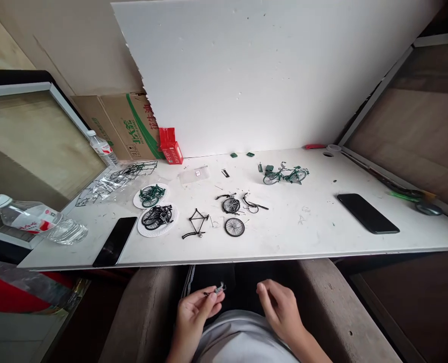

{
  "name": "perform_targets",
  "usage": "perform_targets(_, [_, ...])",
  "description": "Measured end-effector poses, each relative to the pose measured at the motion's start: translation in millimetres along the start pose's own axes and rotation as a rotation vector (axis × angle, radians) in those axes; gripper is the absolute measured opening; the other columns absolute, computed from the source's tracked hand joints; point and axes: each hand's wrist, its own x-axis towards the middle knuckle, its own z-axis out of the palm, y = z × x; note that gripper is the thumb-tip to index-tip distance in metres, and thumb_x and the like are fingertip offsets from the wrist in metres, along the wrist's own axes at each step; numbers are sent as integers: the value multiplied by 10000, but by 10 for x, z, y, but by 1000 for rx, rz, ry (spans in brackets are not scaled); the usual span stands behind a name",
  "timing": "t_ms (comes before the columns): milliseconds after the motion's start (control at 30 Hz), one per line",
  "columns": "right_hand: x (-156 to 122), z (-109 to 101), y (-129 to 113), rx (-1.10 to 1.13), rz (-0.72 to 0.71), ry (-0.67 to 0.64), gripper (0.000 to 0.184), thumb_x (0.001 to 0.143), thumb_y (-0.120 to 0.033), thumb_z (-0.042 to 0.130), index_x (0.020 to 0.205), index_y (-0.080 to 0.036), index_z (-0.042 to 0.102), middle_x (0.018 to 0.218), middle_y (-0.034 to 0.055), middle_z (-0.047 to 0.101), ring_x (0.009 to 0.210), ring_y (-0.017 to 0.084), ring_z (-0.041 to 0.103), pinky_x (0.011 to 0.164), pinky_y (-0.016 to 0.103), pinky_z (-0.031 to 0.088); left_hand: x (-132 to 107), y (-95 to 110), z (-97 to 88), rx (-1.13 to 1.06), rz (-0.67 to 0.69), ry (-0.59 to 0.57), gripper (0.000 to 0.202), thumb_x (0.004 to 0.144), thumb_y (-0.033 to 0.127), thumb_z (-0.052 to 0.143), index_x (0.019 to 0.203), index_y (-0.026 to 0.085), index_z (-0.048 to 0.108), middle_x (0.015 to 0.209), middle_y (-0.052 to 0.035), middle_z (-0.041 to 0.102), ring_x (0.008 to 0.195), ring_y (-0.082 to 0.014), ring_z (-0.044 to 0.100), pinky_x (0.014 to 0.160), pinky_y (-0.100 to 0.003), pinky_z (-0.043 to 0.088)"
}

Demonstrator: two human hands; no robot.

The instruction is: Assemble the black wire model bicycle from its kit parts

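Note:
Below the table edge, over my lap, my left hand (201, 307) pinches a small grey-and-black model bicycle part (219, 288) between thumb and fingers. My right hand (280, 307) is apart from it to the right, thumb against curled fingers; whatever may be in that pinch is too small to see. On the table ahead lie a black model bicycle frame (197, 222), a loose black wheel (234, 227), another wheel with a mudguard (231, 204) and a thin curved black part (252, 204). A green model bicycle (286, 174) stands farther back.
Two paper plates (171, 227) hold green and black bicycle parts. Phones lie at left (115, 242) and right (368, 214). Water bottles (38, 222), sprues in plastic (110, 184) and a red box (171, 146) are on the left. A white board (246, 75) stands behind.

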Motion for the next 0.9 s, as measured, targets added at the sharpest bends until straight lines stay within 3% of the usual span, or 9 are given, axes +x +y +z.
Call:
perform_targets(100, [-58, 79, 8, -65, -132, -180, 228, 1066, -203, 525, 863, -245, 618, 645, 14, 574, 551, 158, 513, 536, 328, 361, 13, -17, 43, 35, -45, -135, 586, 599, 611, 997, 966, 175, 860, 1061, -202, 833, 1069, -395, 809, 906, -484, 701])
perform_targets(167, [-16, 105, -3, -88, -178, -224, 227, 1066, -187, 521, 878, -239, 637, 649, 16, 582, 565, 156, 517, 549, 324, 360, 8, -14, 48, 35, -50, -152, 593, 609, 612, 993, 979, 168, 858, 1087, -211, 828, 1066, -388, 810, 897, -468, 700])
perform_targets(567, [69, -4, 36, -39, -179, -138, 239, 1040, -152, 530, 841, -231, 636, 638, 24, 579, 547, 156, 506, 557, 319, 359, -80, 235, 50, 29, -34, -164, 570, 686, 599, 959, 1010, 142, 851, 1046, -205, 834, 1006, -351, 825, 872, -433, 693])
perform_targets(700, [-37, -14, -39, -57, -178, -192, 268, 1043, -196, 543, 797, -236, 641, 623, 25, 579, 542, 160, 516, 556, 327, 363, -157, 167, -21, 36, -26, -218, 576, 682, 587, 967, 1031, 144, 850, 1067, -204, 832, 1030, -361, 820, 925, -473, 684])
perform_targets(900, [-304, 9, -186, -59, -187, -200, 314, 1074, -230, 523, 781, -226, 635, 621, 15, 555, 536, 152, 500, 546, 325, 356, -336, 22, -99, 50, 27, -232, 586, 721, 573, 951, 1086, 129, 835, 1118, -211, 825, 1070, -340, 814, 945, -434, 677])
